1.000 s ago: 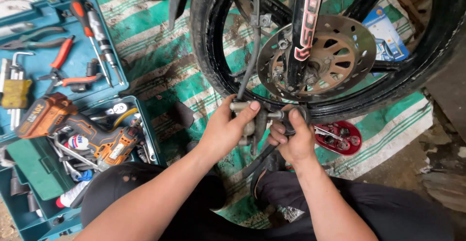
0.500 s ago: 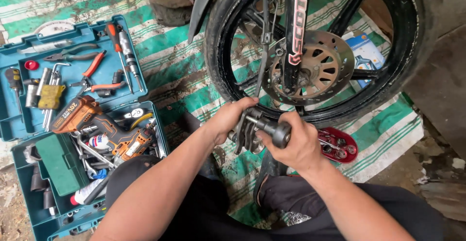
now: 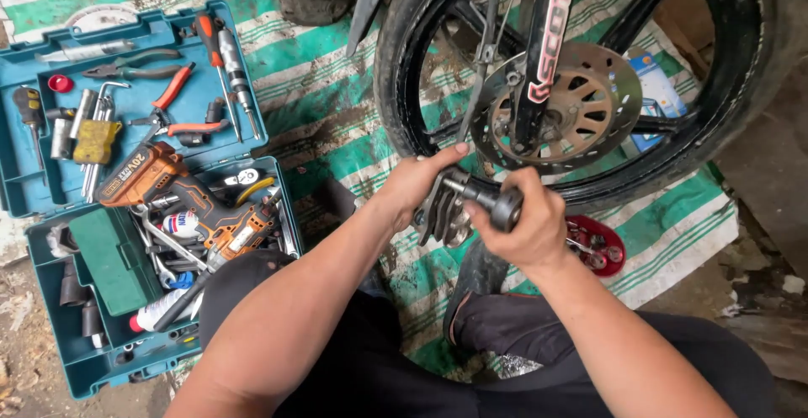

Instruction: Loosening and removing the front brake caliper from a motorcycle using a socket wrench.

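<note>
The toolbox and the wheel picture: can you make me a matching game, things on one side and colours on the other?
Things:
1. toolbox
2. cordless drill
3. small round tray
4. tyre

Colours:
A. black
B. red
C. teal blue
D. orange and black

Pairs: 1-C, 2-D, 3-B, 4-A
</note>
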